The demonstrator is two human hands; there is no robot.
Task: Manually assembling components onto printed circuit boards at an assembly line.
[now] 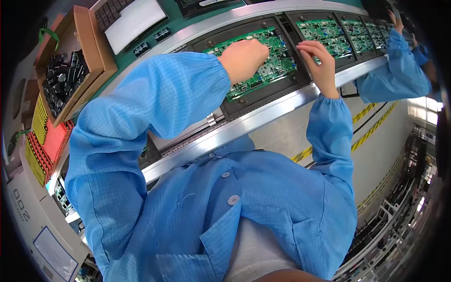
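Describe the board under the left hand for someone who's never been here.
Find the metal-edged conveyor crossing the upper picture. Along its black trays, look for the green circuit board that appears largest. Unlike the next board to its right, it has the left hand over it.

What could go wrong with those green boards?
The left hand is over a green circuit board, so it might knock a small part. Its blue cuff overlaps the board's black frame in this view and could catch. The right hand might bump the next board.
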